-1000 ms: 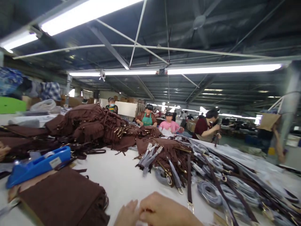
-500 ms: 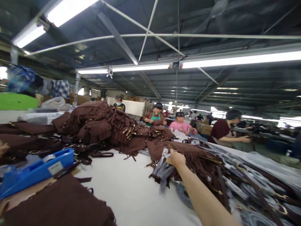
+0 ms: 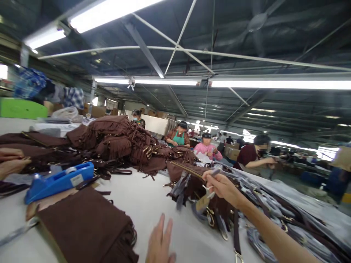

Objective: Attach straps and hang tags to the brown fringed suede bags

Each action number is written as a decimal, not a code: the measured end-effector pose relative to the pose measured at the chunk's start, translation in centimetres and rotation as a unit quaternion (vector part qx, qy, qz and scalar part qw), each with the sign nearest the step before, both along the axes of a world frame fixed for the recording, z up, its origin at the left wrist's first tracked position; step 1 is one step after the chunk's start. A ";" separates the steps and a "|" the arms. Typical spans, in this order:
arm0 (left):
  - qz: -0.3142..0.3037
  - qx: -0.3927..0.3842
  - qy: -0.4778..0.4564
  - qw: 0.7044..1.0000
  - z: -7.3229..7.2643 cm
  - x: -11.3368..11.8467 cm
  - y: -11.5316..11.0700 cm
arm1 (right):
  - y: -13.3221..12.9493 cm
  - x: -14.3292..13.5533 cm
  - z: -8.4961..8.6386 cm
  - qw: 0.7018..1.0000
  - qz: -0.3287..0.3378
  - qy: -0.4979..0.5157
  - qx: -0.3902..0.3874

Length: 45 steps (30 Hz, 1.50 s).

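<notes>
My right hand [image 3: 221, 186] is closed around the top edge of a brown fringed bag [image 3: 175, 171], which it partly lifts at the right side of the table. Near those fingers hang a tan tag [image 3: 202, 204], a white loop and grey plastic-wrapped pieces. Metal clasps and a dark strap dangle below. At the bottom middle, my left hand [image 3: 160, 241] reaches up over the white tabletop, fingers stretched and holding nothing. Left of it lies another brown fringed bag [image 3: 85, 223], flat, its fringe toward my hand.
A blue tape dispenser [image 3: 61, 180] stands on the left. Behind it rises a heap of brown bags [image 3: 112, 135]. A co-worker's hands [image 3: 11, 160] are at the left edge. Plastic-wrapped straps [image 3: 263, 237] cover the right side. Several people work farther back.
My left hand has come into view at the bottom. My right hand has raised the bag's edge, so the tag and clasps hang free. The view has shifted slightly.
</notes>
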<state>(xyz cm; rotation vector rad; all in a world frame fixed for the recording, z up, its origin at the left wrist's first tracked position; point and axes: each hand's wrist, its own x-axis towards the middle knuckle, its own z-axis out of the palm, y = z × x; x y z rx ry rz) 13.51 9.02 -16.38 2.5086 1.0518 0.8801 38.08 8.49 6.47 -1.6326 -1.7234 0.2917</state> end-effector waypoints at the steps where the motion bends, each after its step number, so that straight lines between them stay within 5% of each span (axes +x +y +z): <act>1: 0.049 0.044 -0.021 0.998 1.5 -0.8 -0.2 | -1.7 -0.9 0.0 0.999 0.026 0.044 -0.008; 5: 0.203 0.224 -0.067 0.951 8.2 -4.5 -1.6 | -7.1 -3.4 -0.8 0.959 0.124 0.243 -0.071; 8: 0.168 0.176 0.016 0.970 12.1 -6.7 -2.2 | -9.2 -4.4 -1.5 0.933 0.172 0.300 -0.094; 12: 0.098 0.062 0.128 0.985 15.4 -8.9 -3.1 | -10.1 -5.5 -0.9 0.925 0.191 0.319 -0.083; 17: 0.169 0.195 0.179 0.949 20.6 -11.4 -6.7 | -11.6 -6.5 1.3 0.934 0.177 0.309 -0.008; 19: 0.188 0.226 0.202 0.934 21.6 -12.2 -8.6 | -12.6 -6.8 1.1 0.942 0.180 0.283 -0.012; 22: 0.174 0.219 0.260 0.924 19.0 -13.0 -11.4 | -14.0 -6.8 -1.3 0.958 0.158 0.211 -0.116; 26: 0.107 0.112 0.385 0.910 10.2 -13.9 -13.9 | -15.5 -5.0 -5.3 0.966 0.075 0.110 -0.221; 28: 0.092 0.066 0.409 0.906 7.1 -14.5 -14.6 | -16.1 -3.7 -5.9 0.965 0.062 0.124 -0.221; 30: 0.083 0.026 0.405 0.910 6.6 -14.4 -15.0 | -16.8 -2.9 -5.5 0.960 0.075 0.143 -0.231; 32: 0.063 -0.005 0.376 0.925 8.0 -13.0 -15.2 | -17.3 -3.0 -4.9 0.958 0.112 0.096 -0.245; 36: -0.018 0.012 0.290 0.957 10.1 -5.9 -15.1 | -16.9 -5.8 -5.7 0.964 0.128 -0.126 -0.197; 38: -0.100 0.033 0.287 0.952 9.1 -1.9 -14.8 | -15.8 -7.5 -7.3 0.953 0.107 -0.221 -0.179; 41: -0.135 0.062 0.296 0.944 6.2 1.8 -14.1 | -13.7 -9.6 -10.0 0.921 0.132 -0.324 -0.171; 45: -0.163 0.107 0.287 0.938 4.3 0.9 -13.5 | -11.3 -11.4 -12.5 0.898 0.197 -0.353 -0.175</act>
